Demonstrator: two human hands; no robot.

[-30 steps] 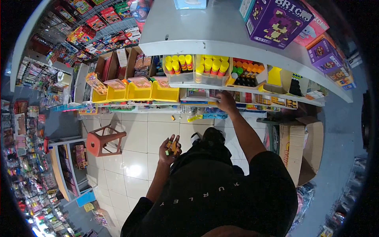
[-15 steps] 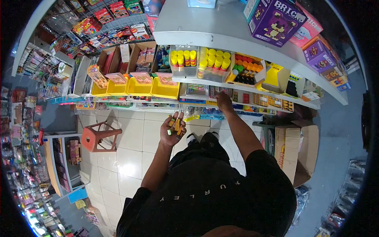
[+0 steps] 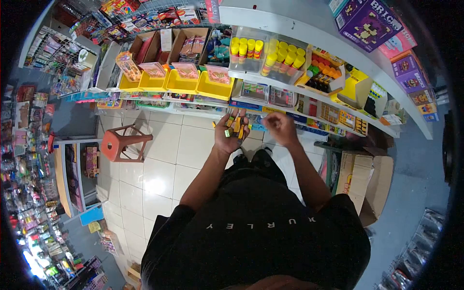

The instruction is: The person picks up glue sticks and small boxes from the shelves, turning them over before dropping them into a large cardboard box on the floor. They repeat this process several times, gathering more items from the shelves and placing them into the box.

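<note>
My left hand (image 3: 227,141) is palm up in front of the shelf, fingers curled around several small yellow-orange and green pieces (image 3: 237,126). They lie loosely across the palm and fingers, and their exact kind is too small to make out. To its right, my right hand (image 3: 281,129) hovers just off the shelf front, thumb and fingertips drawn together; I cannot tell what is pinched there. Behind the hands, the lower shelf carries clear trays (image 3: 254,91) of small goods and small orange boxes (image 3: 330,114).
Yellow bins (image 3: 212,88) and yellow-capped tubes (image 3: 289,59) line the shelf above. Boxed brick sets (image 3: 369,24) stand on the top right. A red plastic stool (image 3: 123,143) is on the tiled floor at left; an open cardboard box (image 3: 379,183) sits at right.
My right hand has come back from the lower shelf trays toward my body. My left hand, still carrying the small pieces, has moved right and up, closer to it.
</note>
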